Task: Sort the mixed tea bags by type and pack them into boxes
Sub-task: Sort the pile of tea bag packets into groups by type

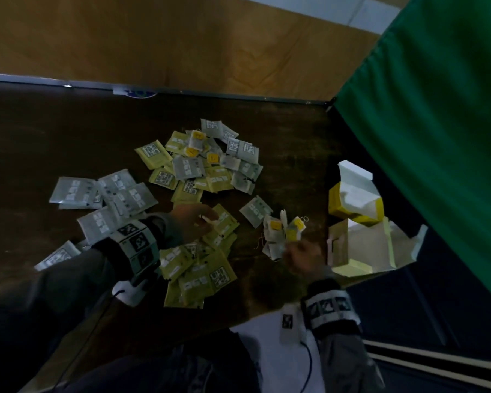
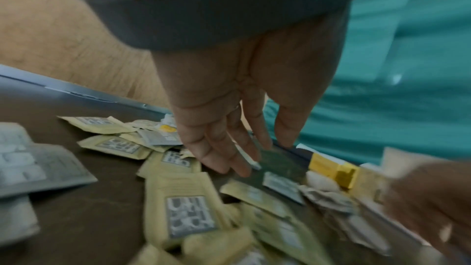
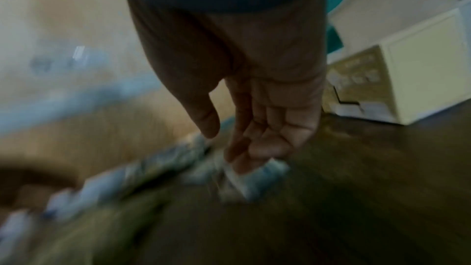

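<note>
Tea bags lie loose on a dark table (image 1: 40,137). A mixed pile (image 1: 204,163) sits mid-table, grey sachets (image 1: 105,194) are grouped at the left, and yellow-green sachets (image 1: 199,268) are grouped near me. My left hand (image 1: 201,219) hovers over the yellow-green group, its fingers (image 2: 216,160) straight and touching a sachet edge. My right hand (image 1: 298,251) reaches a small heap of paper bags with yellow tags (image 1: 281,234). Its straight fingertips (image 3: 242,164) touch that blurred heap, and the thumb stands apart. An open yellow box (image 1: 352,205) and an open pale box (image 1: 374,245) stand at the right.
A green cloth (image 1: 437,109) hangs along the table's right side, just behind the boxes. The table's far metal edge (image 1: 210,95) meets a wooden floor. The pale box (image 3: 420,80) stands close to the right of my right hand.
</note>
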